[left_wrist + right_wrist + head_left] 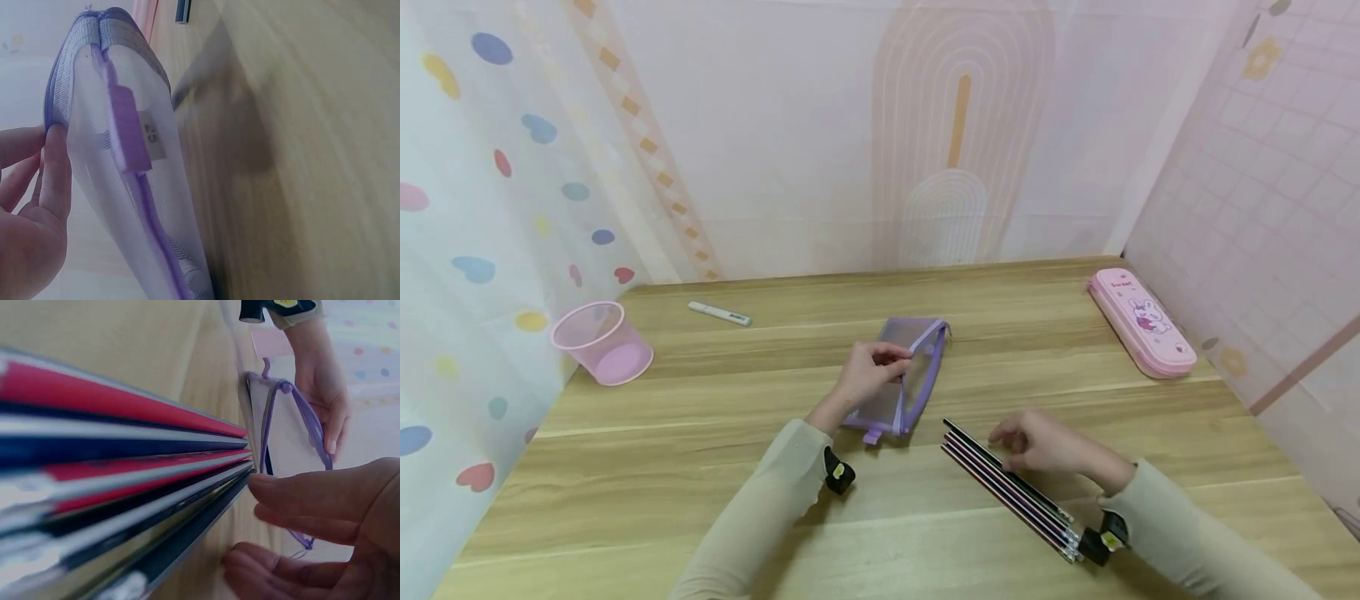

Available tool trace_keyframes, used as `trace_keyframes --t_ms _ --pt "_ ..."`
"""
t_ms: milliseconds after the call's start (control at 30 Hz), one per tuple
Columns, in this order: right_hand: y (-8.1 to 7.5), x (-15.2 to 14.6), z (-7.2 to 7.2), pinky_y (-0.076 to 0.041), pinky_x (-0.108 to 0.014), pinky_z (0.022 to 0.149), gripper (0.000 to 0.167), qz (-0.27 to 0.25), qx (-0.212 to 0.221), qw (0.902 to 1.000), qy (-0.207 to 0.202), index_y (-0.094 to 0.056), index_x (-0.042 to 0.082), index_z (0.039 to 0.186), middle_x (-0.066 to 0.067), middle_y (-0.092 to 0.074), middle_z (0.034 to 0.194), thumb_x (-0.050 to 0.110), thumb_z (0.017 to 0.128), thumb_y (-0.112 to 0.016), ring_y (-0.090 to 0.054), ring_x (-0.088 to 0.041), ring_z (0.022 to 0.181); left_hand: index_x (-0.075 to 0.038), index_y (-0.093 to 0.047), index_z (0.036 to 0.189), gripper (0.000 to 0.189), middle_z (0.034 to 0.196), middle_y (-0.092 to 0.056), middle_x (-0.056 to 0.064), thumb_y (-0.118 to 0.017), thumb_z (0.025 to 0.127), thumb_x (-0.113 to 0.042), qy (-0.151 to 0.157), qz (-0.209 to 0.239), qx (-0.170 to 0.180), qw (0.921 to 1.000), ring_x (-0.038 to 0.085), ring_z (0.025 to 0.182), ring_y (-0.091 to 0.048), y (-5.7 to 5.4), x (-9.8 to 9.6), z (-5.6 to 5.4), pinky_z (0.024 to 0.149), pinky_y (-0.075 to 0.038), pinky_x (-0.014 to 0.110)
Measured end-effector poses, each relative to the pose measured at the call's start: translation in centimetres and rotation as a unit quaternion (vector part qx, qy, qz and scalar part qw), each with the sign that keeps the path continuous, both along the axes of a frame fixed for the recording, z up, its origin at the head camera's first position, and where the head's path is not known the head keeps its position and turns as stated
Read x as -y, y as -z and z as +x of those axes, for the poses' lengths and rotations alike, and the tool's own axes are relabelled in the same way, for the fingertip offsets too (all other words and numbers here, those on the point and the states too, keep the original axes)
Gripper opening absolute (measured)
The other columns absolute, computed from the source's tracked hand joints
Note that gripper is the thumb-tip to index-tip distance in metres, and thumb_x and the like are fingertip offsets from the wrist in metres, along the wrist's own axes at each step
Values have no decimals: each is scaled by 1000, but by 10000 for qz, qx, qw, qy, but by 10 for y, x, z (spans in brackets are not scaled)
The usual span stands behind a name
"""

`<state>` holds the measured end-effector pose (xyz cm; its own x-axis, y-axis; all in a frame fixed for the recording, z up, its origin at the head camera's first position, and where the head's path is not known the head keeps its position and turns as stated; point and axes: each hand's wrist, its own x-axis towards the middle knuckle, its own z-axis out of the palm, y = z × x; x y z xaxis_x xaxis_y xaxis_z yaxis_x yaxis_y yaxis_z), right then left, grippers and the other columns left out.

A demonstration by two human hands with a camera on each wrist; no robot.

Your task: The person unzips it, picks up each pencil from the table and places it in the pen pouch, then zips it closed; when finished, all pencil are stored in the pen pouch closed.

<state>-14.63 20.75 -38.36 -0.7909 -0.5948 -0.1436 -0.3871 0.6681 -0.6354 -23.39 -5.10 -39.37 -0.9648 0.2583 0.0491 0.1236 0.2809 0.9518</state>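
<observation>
A translucent mesh zip pouch with purple trim [880, 408] lies in the middle of the table, its zipped side gaping open. My left hand [867, 375] pinches one edge of that opening between thumb and fingers; the left wrist view shows the fingertips on the zip band [60, 106] and a purple tab [129, 128] on the pouch's end. Several striped pencils [1000, 492] lie side by side to the right, slanting toward the person. My right hand [1048, 442] hovers beside the outermost dark pencil [200, 534], thumb and fingers apart, the thumb tip close to the pencils' far ends.
A pink mesh pen cup [617, 354] stands tilted-looking at the left edge. Behind it to the right lies a white marker [719, 313]. A pink pencil case with a rabbit picture [1142, 321] sits at the back right. Patterned curtains [775, 142] border the table.
</observation>
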Motion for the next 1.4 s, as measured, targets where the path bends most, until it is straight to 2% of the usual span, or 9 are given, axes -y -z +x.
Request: trace_keyframes --t_ms 133,300,433,600,833,1000,1200,1300,1400 --pt "-2 -10 16 -42 -17 55 36 392 88 9991 106 -62 -1 102 3 -58 72 14 70 -72 -47 -2 62 3 -66 93 16 86 -66 21 -64 78 -3 11 -2 -52 10000 8 61 -59 -1 -3 -1 65 -56 32" --pt "1 -8 29 -39 -17 53 36 567 90 9977 349 -62 -1 101 5 -54 68 10 68 -73 -44 -2 60 3 -66 94 17 84 -67 19 -64 78 -3 147 -96 -144 9997 7 61 -58 1 -7 -1 61 -55 25" --pt "2 1 31 -38 -17 52 31 592 47 9971 467 -63 0 98 5 -53 67 5 68 -71 -43 -4 59 3 -66 92 16 82 -66 18 -64 78 -3 26 -138 -156 9998 6 61 -57 2 -5 0 58 -54 22" --pt "3 4 30 -38 -18 51 29 451 69 9973 581 -63 0 95 4 -52 64 1 67 -71 -43 -4 57 6 -65 94 18 83 -66 20 -63 79 -3 138 -266 -330 9990 6 61 -56 -2 -3 2 58 -53 21" --pt "6 3 30 -40 -16 53 25 254 -101 9975 647 -65 1 91 4 -55 67 3 67 -71 -45 -3 61 2 -67 93 17 82 -67 18 -66 77 -7 69 -280 -287 9992 6 60 -56 3 -1 -2 57 -53 21" --pt "8 3 30 -44 -16 54 23 9 20 9979 646 -65 -3 92 2 -58 69 4 70 -70 -48 -2 63 0 -67 91 16 81 -67 16 -66 77 -7 -14 -312 -247 9992 6 60 -56 1 0 -2 57 -52 20" --pt "14 0 30 -47 -16 55 27 -451 -17 9950 892 -64 -4 100 -3 -63 75 0 74 -65 -51 0 64 1 -67 93 18 83 -67 18 -67 77 -9 13 -289 -259 9992 6 61 -57 0 0 -3 60 -54 25" --pt "15 -1 27 -49 -17 54 30 -944 -214 9894 1082 -62 -4 105 -8 -65 77 -1 76 -63 -53 0 63 2 -66 94 19 84 -66 19 -66 77 -8 50 -246 -250 9994 6 61 -57 0 0 -4 60 -54 25" --pt "12 1 19 -50 -19 55 31 -1537 -464 9779 1337 -60 -5 107 -15 -65 80 -1 77 -63 -54 0 65 2 -66 93 18 84 -66 19 -65 78 -6 36 -221 -180 9996 6 61 -57 0 2 -4 61 -55 25"
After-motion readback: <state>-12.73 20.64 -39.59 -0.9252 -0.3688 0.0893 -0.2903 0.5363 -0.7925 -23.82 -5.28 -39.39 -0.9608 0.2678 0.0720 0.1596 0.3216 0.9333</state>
